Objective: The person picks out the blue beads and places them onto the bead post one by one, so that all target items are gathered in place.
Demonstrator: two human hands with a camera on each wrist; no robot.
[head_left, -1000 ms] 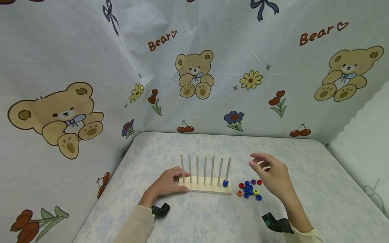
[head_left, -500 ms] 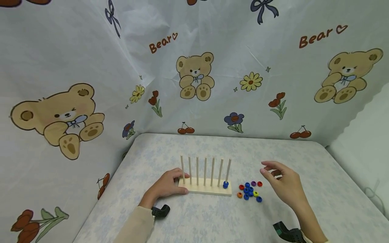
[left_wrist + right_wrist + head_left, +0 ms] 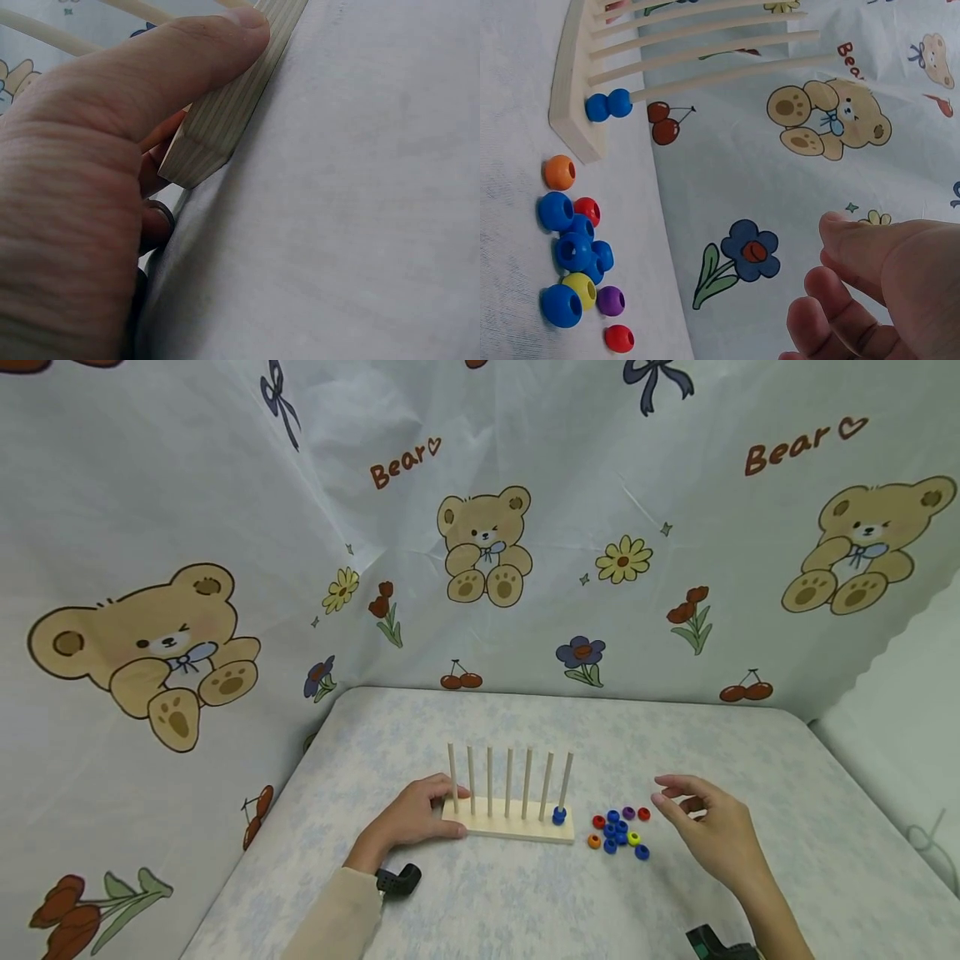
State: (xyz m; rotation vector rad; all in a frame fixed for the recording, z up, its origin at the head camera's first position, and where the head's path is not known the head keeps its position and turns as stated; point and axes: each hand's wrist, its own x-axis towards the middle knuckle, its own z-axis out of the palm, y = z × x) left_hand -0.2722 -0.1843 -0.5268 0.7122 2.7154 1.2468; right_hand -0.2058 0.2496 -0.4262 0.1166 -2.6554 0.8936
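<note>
With the wooden peg board (image 3: pixel 510 831) as the clock's centre and twelve on the far side of the table (image 3: pixel 525 910), a black wrist device (image 3: pixel 718 947) sat nearest, at four o'clock on the right arm. A pale sleeve (image 3: pixel 339 912) lay at eight, with a second wrist device (image 3: pixel 401 880) at its cuff.

The left hand (image 3: pixel 408 815) gripped the board's nine-o'clock end, its thumb on the near edge and its fingers round behind. The right hand (image 3: pixel 717 837) hung at three o'clock, relaxed, its fingers loosely bent and the tips of thumb and forefinger apart.

Between that hand and the board, near the board's end, lay a cluster of loose beads. On the cluster's own dial, a blue bead (image 3: pixel 642 853) sat at four, an orange bead (image 3: pixel 594 842) at eight and a yellow bead (image 3: pixel 633 838) just past three; blue beads (image 3: pixel 621 838) huddled in the middle, with a red bead (image 3: pixel 598 822) at ten, another red bead (image 3: pixel 643 814) at two and a purple bead (image 3: pixel 628 813) at one.

The board lay flat, seven upright pegs (image 3: pixel 508 781) in a row along it; two stacked blue beads (image 3: pixel 619 103) ringed the base of the three-o'clock end peg.

Beyond hung a printed cloth (image 3: pixel 315 410), bears at ten, twelve and two.
</note>
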